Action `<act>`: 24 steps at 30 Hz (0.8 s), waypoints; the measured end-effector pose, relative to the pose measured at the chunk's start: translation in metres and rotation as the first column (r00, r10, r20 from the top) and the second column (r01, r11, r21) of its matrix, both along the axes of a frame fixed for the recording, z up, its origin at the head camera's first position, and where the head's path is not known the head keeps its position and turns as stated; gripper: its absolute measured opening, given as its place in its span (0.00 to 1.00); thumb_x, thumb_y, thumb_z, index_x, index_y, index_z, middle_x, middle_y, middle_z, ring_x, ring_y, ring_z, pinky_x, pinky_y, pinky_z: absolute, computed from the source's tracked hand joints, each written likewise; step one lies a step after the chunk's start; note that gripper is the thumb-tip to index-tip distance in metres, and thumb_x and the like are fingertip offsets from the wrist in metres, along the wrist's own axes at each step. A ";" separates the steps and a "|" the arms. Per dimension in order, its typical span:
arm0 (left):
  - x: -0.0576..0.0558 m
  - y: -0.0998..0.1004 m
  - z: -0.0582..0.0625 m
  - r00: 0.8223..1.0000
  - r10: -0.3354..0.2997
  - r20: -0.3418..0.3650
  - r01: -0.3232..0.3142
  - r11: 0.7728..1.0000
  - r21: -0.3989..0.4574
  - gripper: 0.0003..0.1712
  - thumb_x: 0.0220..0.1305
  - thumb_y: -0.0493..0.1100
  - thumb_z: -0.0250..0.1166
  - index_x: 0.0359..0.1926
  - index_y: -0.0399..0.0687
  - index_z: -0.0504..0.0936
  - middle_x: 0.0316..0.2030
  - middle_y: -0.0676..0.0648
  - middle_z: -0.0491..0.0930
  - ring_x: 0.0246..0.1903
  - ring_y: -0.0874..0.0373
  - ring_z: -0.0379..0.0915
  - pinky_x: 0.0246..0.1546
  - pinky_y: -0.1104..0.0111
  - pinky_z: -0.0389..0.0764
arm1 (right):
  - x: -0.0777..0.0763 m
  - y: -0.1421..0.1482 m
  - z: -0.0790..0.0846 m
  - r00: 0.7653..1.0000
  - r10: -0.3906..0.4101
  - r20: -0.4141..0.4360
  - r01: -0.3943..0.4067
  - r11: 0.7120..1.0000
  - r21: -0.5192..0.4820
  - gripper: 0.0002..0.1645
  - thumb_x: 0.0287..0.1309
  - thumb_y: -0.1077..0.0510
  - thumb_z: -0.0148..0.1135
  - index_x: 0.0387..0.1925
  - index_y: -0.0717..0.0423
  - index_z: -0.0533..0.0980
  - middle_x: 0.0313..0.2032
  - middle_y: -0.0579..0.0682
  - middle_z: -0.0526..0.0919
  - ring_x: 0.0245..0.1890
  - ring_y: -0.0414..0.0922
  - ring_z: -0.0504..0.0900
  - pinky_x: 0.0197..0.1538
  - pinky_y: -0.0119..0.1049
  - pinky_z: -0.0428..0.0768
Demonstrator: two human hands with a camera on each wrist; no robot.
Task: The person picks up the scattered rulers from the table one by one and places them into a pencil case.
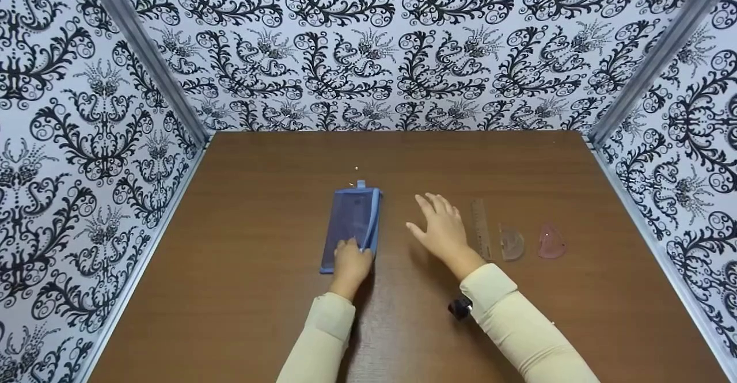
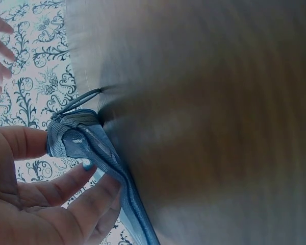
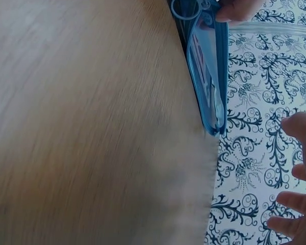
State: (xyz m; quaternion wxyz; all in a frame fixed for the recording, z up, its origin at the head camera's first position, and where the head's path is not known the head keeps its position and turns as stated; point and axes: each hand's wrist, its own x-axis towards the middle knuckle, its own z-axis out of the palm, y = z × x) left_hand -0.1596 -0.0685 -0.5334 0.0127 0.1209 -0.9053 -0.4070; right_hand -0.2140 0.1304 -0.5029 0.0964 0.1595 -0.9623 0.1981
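A blue zip pencil pouch (image 1: 348,216) with a see-through mesh face lies left of centre on the table. My left hand (image 1: 351,261) grips its near end by the zip edge, thumb and fingers on either side of the fabric in the left wrist view. In the right wrist view the pouch's zip edge (image 3: 224,81) is parted, and a ring-shaped pull hangs by the left fingertips. Over the table to the right of the pouch, my right hand (image 1: 446,233) is spread and holds nothing. Its fingers point away from me, close to a clear ruler (image 1: 479,227).
Right of the ruler lie a clear protractor (image 1: 511,245) and a pink see-through, rounded piece (image 1: 552,242). Small white specks (image 1: 356,168) dot the table beyond the pouch. Patterned walls (image 1: 368,55) with metal edge strips enclose the brown table (image 1: 242,314) at the back and sides.
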 end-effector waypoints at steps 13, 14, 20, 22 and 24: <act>0.001 0.000 0.000 1.000 0.006 -0.016 -0.007 1.000 -0.012 0.27 0.57 0.39 0.60 0.54 0.23 0.74 0.49 0.28 0.73 0.51 0.33 0.68 0.55 0.49 0.69 | -0.001 0.014 0.002 0.998 -0.037 0.041 0.037 0.999 0.017 0.41 0.59 0.41 0.61 0.68 0.54 0.64 0.67 0.61 0.65 0.68 0.62 0.60 0.65 0.64 0.58; 0.001 0.000 0.000 1.000 0.006 -0.016 -0.006 1.000 -0.013 0.27 0.57 0.39 0.60 0.54 0.23 0.74 0.48 0.28 0.73 0.51 0.33 0.68 0.55 0.49 0.69 | -0.001 0.015 0.002 0.998 -0.040 0.045 0.039 0.999 0.017 0.41 0.59 0.41 0.61 0.69 0.54 0.64 0.67 0.61 0.65 0.68 0.62 0.60 0.65 0.64 0.58; 0.000 -0.001 0.000 1.000 0.000 -0.012 0.000 1.000 -0.013 0.28 0.58 0.39 0.60 0.56 0.22 0.73 0.50 0.27 0.72 0.51 0.32 0.67 0.56 0.48 0.68 | -0.001 0.023 0.001 0.996 -0.066 0.054 0.065 0.998 0.020 0.41 0.59 0.41 0.61 0.69 0.54 0.64 0.67 0.61 0.66 0.68 0.62 0.61 0.65 0.64 0.58; 0.000 -0.001 0.000 1.000 -0.002 -0.010 0.001 1.000 -0.017 0.28 0.58 0.39 0.60 0.56 0.23 0.73 0.50 0.27 0.72 0.51 0.32 0.67 0.56 0.49 0.69 | -0.001 0.026 0.000 0.995 -0.074 0.062 0.073 0.997 0.023 0.42 0.59 0.40 0.60 0.69 0.54 0.63 0.67 0.61 0.65 0.68 0.62 0.60 0.65 0.65 0.57; 0.000 -0.001 0.000 1.000 -0.002 -0.012 0.001 1.000 -0.028 0.27 0.58 0.40 0.60 0.54 0.23 0.74 0.49 0.27 0.72 0.50 0.32 0.68 0.55 0.49 0.69 | 0.000 0.029 -0.001 0.994 -0.079 0.072 0.077 0.997 0.023 0.42 0.59 0.41 0.60 0.70 0.54 0.62 0.67 0.61 0.65 0.68 0.62 0.60 0.64 0.65 0.57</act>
